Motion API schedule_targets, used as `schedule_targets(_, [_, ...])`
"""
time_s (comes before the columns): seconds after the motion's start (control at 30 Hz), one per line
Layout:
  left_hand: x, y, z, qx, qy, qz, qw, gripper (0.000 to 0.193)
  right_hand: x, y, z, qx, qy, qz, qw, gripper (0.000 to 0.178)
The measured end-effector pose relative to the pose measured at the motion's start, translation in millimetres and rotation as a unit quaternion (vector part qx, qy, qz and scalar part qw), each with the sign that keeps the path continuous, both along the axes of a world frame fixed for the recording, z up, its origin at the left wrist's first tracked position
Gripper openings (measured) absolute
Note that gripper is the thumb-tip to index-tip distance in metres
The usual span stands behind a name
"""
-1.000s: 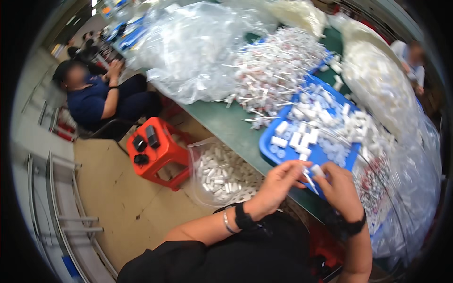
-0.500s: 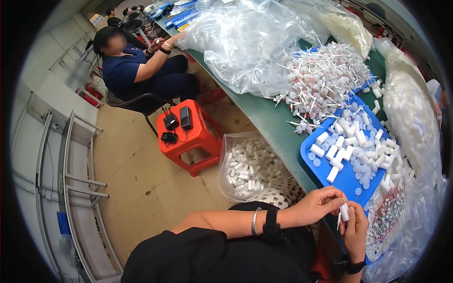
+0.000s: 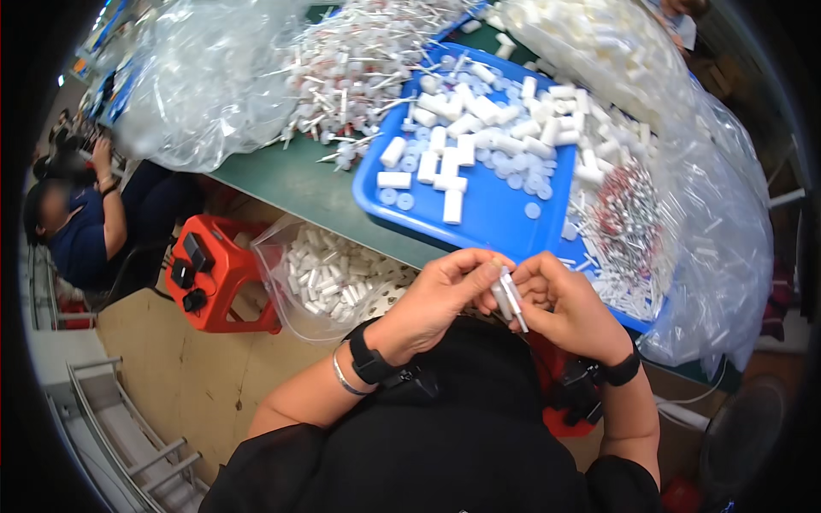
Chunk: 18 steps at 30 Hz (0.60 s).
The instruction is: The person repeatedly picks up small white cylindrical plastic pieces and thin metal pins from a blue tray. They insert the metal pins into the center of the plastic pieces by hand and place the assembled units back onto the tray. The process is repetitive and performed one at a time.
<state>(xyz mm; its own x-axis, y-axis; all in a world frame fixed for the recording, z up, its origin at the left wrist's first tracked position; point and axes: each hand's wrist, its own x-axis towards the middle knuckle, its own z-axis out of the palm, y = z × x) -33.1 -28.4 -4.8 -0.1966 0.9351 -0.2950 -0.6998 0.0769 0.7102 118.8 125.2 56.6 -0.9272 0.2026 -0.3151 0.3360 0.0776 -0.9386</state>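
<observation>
Close to the tray's near edge, my left hand (image 3: pixel 449 291) and my right hand (image 3: pixel 571 306) meet at a small white plastic cylinder (image 3: pixel 501 301) and a thin white stick (image 3: pixel 516 303). My left thumb and fingers pinch the upper end of these parts. From the other side, my right hand's curled fingers grip the stick, its lower end pointing down toward me. Where the two parts touch is partly hidden by fingers. Just beyond, a blue tray (image 3: pixel 479 229) bears loose white cylinders (image 3: pixel 452 207) and translucent discs (image 3: pixel 532 210).
Red-and-white sticks with discs (image 3: pixel 346 94) are heaped left of the tray, beside clear plastic bags (image 3: pixel 209 94). Metal-tipped pieces (image 3: pixel 629 205) and a large bag (image 3: pixel 718 248) lie right. Below the table edge stand a bag of white cylinders (image 3: pixel 321 278) and a red stool (image 3: pixel 218 312). A seated person (image 3: pixel 85 227) works far left.
My view has swung right, so the tray and my hands appear nearer the middle. Both hands still hold the white parts together, now with the stick alongside the cylinder.
</observation>
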Motion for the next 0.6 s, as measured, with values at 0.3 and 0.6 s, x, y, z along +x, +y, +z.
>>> schedule_targets(0.3, [10.7, 2.8, 6.6, 0.042, 0.393, 0.022, 0.919, 0.029, 11.4, 11.7, -1.5, -0.295, -0.056, -0.080, 0.950, 0.019])
schedule_targets(0.6, [13.8, 10.4, 9.2, -0.036, 0.043, 0.015, 0.998, 0.038, 61.7, 20.4, 14.9, 0.225, 0.063, -0.122, 0.965, 0.014])
